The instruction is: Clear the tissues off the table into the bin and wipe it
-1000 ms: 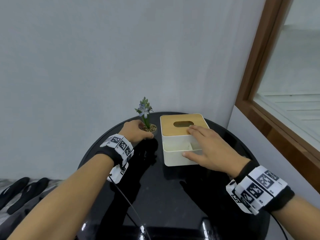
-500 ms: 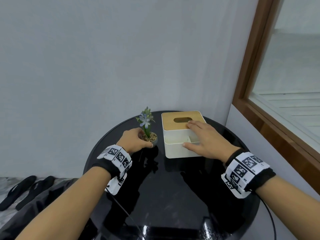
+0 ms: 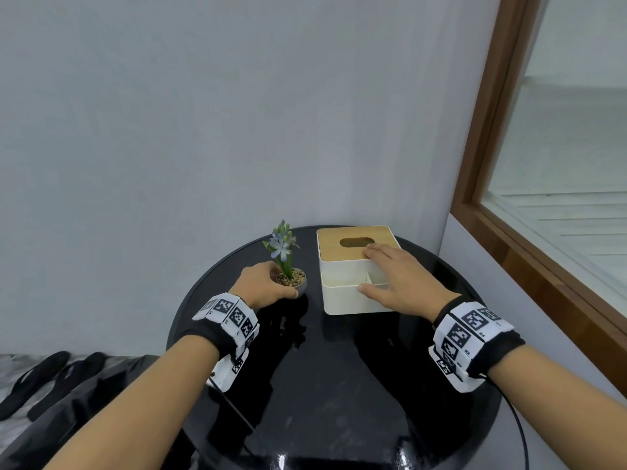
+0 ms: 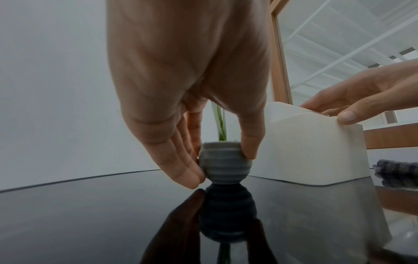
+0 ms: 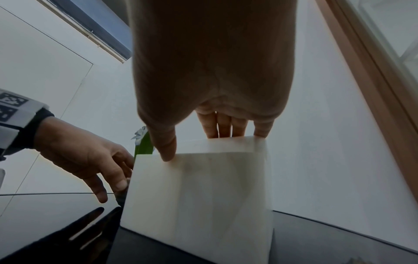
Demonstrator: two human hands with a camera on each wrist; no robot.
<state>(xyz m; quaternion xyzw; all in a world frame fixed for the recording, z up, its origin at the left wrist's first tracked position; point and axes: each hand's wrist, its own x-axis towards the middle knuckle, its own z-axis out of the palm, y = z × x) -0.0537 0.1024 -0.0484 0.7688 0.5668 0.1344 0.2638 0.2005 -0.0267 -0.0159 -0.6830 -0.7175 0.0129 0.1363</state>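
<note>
A round black glossy table (image 3: pixel 339 385) carries a small grey pot (image 3: pixel 294 283) with a blue-flowered plant, and a white tissue box (image 3: pixel 353 303) with a wooden lid. My left hand (image 3: pixel 271 286) grips the pot (image 4: pixel 226 171), thumb on its right side and fingers on its left. The pot stands on the table (image 4: pixel 90 214). My right hand (image 3: pixel 368 269) rests on the box (image 5: pixel 203 196), straight fingers on the lid by the slot and thumb on the front rim. No loose tissue or bin shows in any view.
The table stands in a corner, with a grey wall behind and a wood-framed window (image 3: pixel 509 232) to the right. On the floor at left lie black slippers (image 3: pixel 44 378) and dark fabric (image 3: pixel 84 401). The near half of the tabletop is bare.
The head view has drawn back, so the table looks smaller and farther. Both hands stay on the pot and the box, and neither has visibly shifted on the table.
</note>
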